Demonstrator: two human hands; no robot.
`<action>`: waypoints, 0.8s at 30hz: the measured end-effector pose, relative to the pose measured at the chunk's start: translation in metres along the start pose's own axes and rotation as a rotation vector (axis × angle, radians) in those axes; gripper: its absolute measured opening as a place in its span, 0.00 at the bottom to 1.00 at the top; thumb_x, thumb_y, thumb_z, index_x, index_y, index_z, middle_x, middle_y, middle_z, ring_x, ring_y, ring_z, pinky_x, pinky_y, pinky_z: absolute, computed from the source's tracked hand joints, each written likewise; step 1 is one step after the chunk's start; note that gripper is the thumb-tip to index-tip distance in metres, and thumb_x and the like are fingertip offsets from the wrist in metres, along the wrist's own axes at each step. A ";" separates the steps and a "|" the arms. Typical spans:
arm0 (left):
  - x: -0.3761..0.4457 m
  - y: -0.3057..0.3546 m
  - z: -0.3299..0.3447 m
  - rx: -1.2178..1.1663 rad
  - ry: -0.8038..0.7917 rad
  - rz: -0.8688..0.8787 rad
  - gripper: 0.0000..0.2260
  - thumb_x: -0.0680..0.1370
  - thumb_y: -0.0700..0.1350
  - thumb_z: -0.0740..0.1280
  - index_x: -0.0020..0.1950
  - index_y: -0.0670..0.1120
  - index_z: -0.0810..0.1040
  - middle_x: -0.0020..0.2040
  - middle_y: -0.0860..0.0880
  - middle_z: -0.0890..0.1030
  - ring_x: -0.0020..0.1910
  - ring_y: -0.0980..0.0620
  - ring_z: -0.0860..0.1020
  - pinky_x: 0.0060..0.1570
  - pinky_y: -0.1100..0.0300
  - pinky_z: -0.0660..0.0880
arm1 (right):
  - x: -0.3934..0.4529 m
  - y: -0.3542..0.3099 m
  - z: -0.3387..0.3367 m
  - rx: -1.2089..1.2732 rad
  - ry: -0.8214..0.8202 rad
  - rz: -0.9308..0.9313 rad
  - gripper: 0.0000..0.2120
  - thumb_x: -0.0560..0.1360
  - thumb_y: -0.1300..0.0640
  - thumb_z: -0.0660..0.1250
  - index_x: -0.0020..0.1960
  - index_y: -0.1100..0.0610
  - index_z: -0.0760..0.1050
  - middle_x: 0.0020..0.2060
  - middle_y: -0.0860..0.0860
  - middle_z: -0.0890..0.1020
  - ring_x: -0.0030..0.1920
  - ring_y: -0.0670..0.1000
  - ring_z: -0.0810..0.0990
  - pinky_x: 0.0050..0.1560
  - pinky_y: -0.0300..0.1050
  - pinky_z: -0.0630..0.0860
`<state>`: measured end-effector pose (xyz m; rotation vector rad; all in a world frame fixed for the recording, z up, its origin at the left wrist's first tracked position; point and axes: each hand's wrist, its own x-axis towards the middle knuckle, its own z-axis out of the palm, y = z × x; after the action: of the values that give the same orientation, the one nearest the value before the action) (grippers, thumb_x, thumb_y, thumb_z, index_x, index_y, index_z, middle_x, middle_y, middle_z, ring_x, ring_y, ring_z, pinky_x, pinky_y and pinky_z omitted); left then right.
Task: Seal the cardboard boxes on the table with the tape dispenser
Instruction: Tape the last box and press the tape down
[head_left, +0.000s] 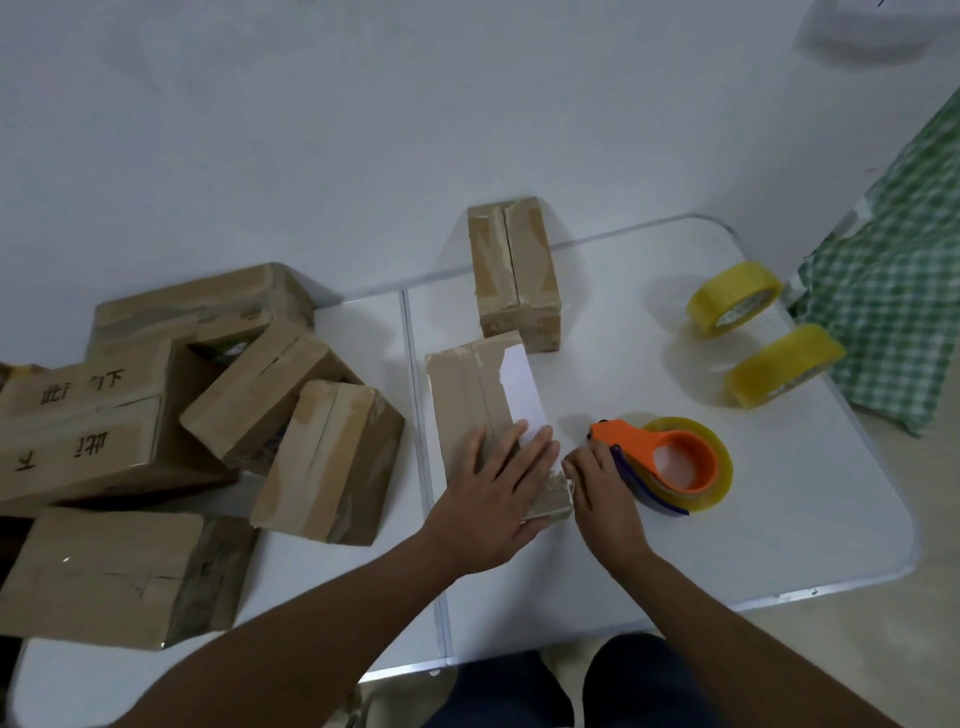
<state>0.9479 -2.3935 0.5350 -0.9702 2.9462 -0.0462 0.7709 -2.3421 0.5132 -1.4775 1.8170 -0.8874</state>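
A flat cardboard box (470, 387) with a white label lies in the middle of the white table (779, 519). My left hand (493, 493) presses flat on its near end, fingers spread. My right hand (602, 486) sits at the box's near right corner, fingers curled around the purple handle of the orange tape dispenser (670, 462), which lies on the table just right of the box with a clear tape roll in it. A second small box (514, 270) stands beyond the first, its top seam visible.
Several cardboard boxes (208, 415) are piled on the table's left half. Two yellow tape rolls (732, 299) (784, 364) lie at the far right. A green checked cloth (893, 291) hangs over the right edge. My knees show below the near edge.
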 end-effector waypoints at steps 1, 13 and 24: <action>0.000 0.000 0.000 -0.005 0.002 -0.004 0.33 0.82 0.64 0.51 0.81 0.45 0.52 0.81 0.45 0.52 0.80 0.40 0.51 0.72 0.35 0.54 | 0.000 0.000 0.002 0.023 -0.004 0.023 0.09 0.81 0.64 0.57 0.43 0.56 0.69 0.42 0.48 0.71 0.37 0.43 0.71 0.37 0.35 0.67; 0.000 0.002 -0.005 -0.022 -0.015 -0.039 0.33 0.82 0.64 0.50 0.81 0.45 0.54 0.81 0.45 0.53 0.80 0.41 0.52 0.72 0.35 0.56 | -0.011 -0.014 -0.020 0.419 0.119 0.384 0.07 0.81 0.59 0.61 0.55 0.53 0.77 0.47 0.49 0.83 0.48 0.48 0.82 0.52 0.48 0.79; 0.001 0.003 -0.010 -0.043 -0.071 -0.042 0.33 0.82 0.64 0.50 0.81 0.46 0.54 0.81 0.45 0.54 0.79 0.41 0.52 0.72 0.35 0.57 | -0.017 -0.036 -0.039 0.705 -0.299 0.418 0.13 0.83 0.49 0.56 0.64 0.37 0.72 0.57 0.33 0.79 0.58 0.36 0.77 0.52 0.35 0.77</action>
<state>0.9449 -2.3909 0.5446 -1.0171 2.8741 0.0494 0.7628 -2.3262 0.5662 -0.7071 1.3160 -0.9014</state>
